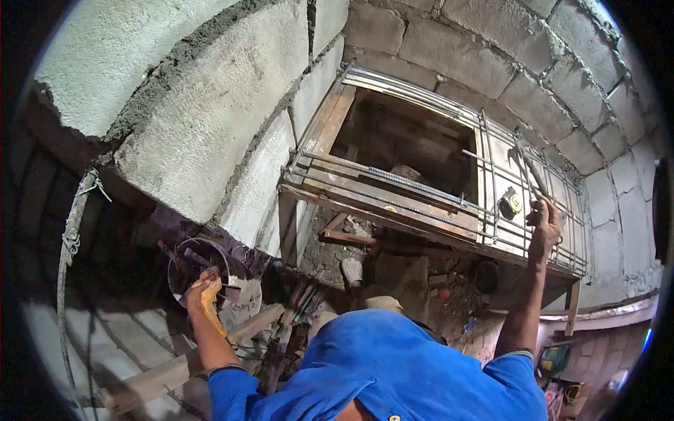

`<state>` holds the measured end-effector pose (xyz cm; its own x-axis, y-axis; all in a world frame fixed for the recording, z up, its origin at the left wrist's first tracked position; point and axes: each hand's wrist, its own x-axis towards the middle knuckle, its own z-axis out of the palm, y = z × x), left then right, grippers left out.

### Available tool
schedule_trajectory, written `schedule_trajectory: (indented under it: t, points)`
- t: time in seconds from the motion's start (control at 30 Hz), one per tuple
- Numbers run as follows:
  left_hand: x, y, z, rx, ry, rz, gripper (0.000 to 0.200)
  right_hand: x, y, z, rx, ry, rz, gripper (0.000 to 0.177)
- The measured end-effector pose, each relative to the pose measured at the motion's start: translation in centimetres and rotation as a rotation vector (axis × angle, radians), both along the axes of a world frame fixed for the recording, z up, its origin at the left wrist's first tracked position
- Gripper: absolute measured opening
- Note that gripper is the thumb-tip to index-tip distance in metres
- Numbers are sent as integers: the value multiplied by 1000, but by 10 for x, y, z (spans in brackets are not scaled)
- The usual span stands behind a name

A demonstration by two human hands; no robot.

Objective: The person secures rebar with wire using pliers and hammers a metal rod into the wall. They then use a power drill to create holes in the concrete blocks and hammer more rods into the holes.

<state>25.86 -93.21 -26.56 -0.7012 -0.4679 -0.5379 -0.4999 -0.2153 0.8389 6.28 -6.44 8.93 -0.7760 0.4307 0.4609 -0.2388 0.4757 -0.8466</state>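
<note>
At the lower left, my left hand point(200, 289) is closed around a yellow-orange object point(212, 312) whose kind I cannot make out. It is right beside a round bucket point(184, 247) with tools in it. On the right, my right hand point(546, 221) reaches over the board and grips the handle of a hammer point(535, 174), its head pointing away from me. Just left of that hand, a yellow and black tape measure point(510, 204) lies on the pale board point(500, 158) among steel bars point(414, 184).
A wooden frame point(319, 140) surrounds a dark opening point(400, 133), and concrete block walls point(463, 38) rise behind and at left. An upright bar point(67, 245) with tie wire stands far left. Rubble and wood scraps point(351, 235) lie underfoot. A wooden beam point(151, 379) lies lower left.
</note>
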Motion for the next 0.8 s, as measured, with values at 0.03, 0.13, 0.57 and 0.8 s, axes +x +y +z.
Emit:
schedule_trajectory:
  t: [0.03,0.13,0.57,0.8]
  points:
    - [2,1,-1,81,71,24,54,-2,-15,-2,-21,-15,-18,23]
    - [-13,52,74,-182,-165,33,48,-7,-45,-10,-10,-19,62,23]
    - [34,30,76,-148,36,-26,67,-3,-56,5,-112,30,71,23]
    - [84,46,165,-342,28,158,74,-19,-82,-20,-288,-57,207,22]
